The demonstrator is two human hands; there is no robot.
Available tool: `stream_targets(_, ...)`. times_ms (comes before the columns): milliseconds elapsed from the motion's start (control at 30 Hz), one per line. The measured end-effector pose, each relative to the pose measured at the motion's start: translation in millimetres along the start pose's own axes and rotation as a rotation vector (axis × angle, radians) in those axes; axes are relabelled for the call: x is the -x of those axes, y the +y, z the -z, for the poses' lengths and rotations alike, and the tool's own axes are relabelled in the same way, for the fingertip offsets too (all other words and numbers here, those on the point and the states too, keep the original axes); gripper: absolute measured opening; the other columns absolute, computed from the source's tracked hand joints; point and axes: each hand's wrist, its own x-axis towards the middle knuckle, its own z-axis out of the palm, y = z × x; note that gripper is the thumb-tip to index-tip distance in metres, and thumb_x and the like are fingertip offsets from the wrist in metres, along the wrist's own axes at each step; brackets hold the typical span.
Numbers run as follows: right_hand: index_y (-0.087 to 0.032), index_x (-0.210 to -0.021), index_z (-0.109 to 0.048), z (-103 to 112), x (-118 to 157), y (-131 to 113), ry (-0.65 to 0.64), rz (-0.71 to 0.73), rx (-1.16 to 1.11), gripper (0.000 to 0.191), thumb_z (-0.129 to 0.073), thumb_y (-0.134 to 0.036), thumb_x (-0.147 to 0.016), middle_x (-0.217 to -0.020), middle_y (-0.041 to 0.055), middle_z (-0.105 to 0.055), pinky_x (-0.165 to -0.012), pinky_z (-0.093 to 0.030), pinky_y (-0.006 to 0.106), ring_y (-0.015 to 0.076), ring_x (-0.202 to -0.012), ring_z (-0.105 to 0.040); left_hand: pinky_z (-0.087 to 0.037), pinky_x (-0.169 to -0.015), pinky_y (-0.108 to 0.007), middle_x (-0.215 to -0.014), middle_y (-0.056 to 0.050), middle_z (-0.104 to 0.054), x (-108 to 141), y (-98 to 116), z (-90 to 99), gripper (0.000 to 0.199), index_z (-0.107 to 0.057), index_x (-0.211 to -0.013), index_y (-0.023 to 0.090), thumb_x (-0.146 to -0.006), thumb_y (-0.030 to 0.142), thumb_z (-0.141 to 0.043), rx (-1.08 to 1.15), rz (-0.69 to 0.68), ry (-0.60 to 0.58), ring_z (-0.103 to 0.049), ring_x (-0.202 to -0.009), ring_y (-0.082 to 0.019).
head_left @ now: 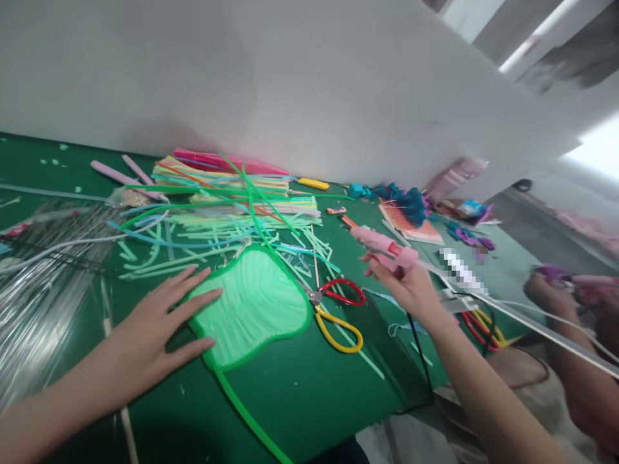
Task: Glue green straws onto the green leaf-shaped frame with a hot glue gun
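A leaf shape [256, 306] of pale green pipe cleaners with a bright green edge and long stem lies on the green table. My left hand [162, 316] rests over its left side, fingers spread and fingertips on it. In my right hand [411, 287] is a pink hot glue gun [380, 241], held above the table with its nozzle pointing left and away. Between the leaf and that hand lie scissors [315, 297] with one red and one yellow handle loop, their blades partly hidden by the leaf.
Pipe cleaners [232, 206] in bundles and loose cut pieces lie behind the leaf. Clear plastic wrappers [53, 277] spread at left. A yellow-handled tool [313, 183] and blue tufts [411, 203] sit near the wall. At right, a co-worker's hand [546, 293] holds something purple.
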Motion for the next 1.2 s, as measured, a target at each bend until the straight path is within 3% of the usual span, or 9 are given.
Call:
stream_targets(167, -0.018, -0.096, -0.075, -10.6, 21.9, -45.8, -0.187, 0.014, -0.170, 0.041, -0.055, -0.052, -0.105, -0.064, 0.0011, -0.070, -0.047, -0.053, 0.026, 0.0169, -0.052, -0.066, -0.041, -0.126, -0.065, -0.175, -0.009, -0.040, -0.1, -1.0, -1.4, 0.070, -0.041, -0.164, 0.038, -0.101, 0.060, -0.062, 0.022, -0.008, -0.051, -0.038, -0.161, -0.038)
stream_targets(300, -0.026, -0.115, -0.083, -20.1, 27.0, -76.9, -0.398, 0.192, -0.317, 0.024, -0.071, -0.037, -0.098, -0.109, 0.0074, -0.085, -0.073, -0.068, 0.031, 0.0246, -0.095, -0.081, -0.036, -0.126, -0.071, -0.176, -0.013, -0.039, 3.3, -1.8, -0.5, 0.075, -0.035, -0.167, 0.033, -0.102, 0.059, -0.060, -0.043, -0.042, -0.063, -0.035, -0.162, -0.040)
stream_targets(333, -0.027, -0.115, -0.084, -22.9, 26.3, -83.4, -0.414, 0.217, -0.341, 0.023, -0.072, -0.032, -0.096, -0.111, 0.0062, -0.085, -0.076, -0.068, 0.032, 0.0251, -0.099, -0.082, -0.033, -0.128, -0.071, -0.175, -0.014, -0.039, 4.1, -1.5, -1.0, 0.075, -0.036, -0.167, 0.032, -0.102, 0.059, -0.060, -0.053, -0.043, -0.058, -0.034, -0.163, -0.040)
stream_targets(433, -0.028, -0.111, -0.085, -31.5, 21.8, -99.6, -0.437, 0.229, -0.367, 0.025, -0.073, -0.021, -0.091, -0.101, 0.0026, -0.086, -0.067, -0.068, 0.027, 0.0217, -0.085, -0.082, -0.027, -0.131, -0.069, -0.174, -0.017, -0.040, 5.4, 1.4, -3.2, 0.070, -0.041, -0.164, 0.026, -0.103, 0.056, -0.059, -0.048, -0.042, -0.030, -0.031, -0.164, -0.039)
stream_targets(533, -0.029, -0.113, -0.085, -38.0, 14.8, -112.9, -0.560, 0.280, -0.366, 0.031, -0.070, -0.015, -0.090, -0.103, 0.0005, -0.085, -0.057, -0.063, 0.022, 0.0169, -0.073, -0.080, -0.027, -0.132, -0.067, -0.173, -0.020, -0.040, 5.6, 4.3, -4.8, 0.063, -0.046, -0.160, 0.022, -0.105, 0.051, -0.057, -0.030, -0.045, -0.014, -0.031, -0.165, -0.038)
stream_targets(733, -0.029, -0.103, -0.084, -46.4, 6.8, -123.7, -0.654, 0.266, -0.288, 0.027, -0.070, -0.014, -0.086, -0.083, -0.0029, -0.082, -0.048, -0.058, 0.022, 0.0158, -0.060, -0.074, -0.023, -0.133, -0.067, -0.174, -0.012, -0.042, 5.9, 5.0, -6.8, 0.059, -0.050, -0.158, 0.028, -0.106, 0.056, -0.052, 0.046, -0.009, 0.002, -0.033, -0.164, -0.036)
stream_targets(867, -0.031, -0.109, -0.083, -50.2, 10.7, -121.2, -0.698, 0.275, -0.257, 0.030, -0.070, -0.014, -0.088, -0.077, -0.0047, -0.078, -0.042, -0.052, 0.021, 0.0144, -0.054, -0.069, -0.024, -0.132, -0.068, -0.173, -0.017, -0.042, 5.6, 6.5, -6.5, 0.059, -0.054, -0.155, 0.020, -0.106, 0.053, -0.054, 0.052, -0.024, 0.007, -0.035, -0.162, -0.039)
stream_targets(1067, -0.036, -0.130, -0.078, -56.8, 13.3, -127.2, -0.824, 0.338, -0.279, 0.050, -0.066, -0.008, -0.092, -0.113, -0.0022, -0.084, -0.073, -0.067, 0.028, 0.0178, -0.088, -0.081, -0.027, -0.131, -0.071, -0.173, -0.013, -0.042, 4.4, 7.7, -9.2, 0.062, -0.051, -0.157, 0.029, -0.102, 0.057, -0.058, 0.078, 0.002, 0.032, -0.038, -0.161, -0.039)
stream_targets(1200, -0.034, -0.116, -0.080, -62.2, 15.0, -132.9, -0.826, 0.297, -0.301, 0.039, -0.067, -0.009, -0.089, -0.094, -0.0043, -0.082, -0.065, -0.064, 0.028, 0.0170, -0.074, -0.077, -0.029, -0.130, -0.070, -0.172, -0.017, -0.043, 4.2, 7.4, -9.3, 0.062, -0.051, -0.156, 0.025, -0.105, 0.059, -0.051, 0.031, -0.020, 0.031, -0.037, -0.162, -0.039)
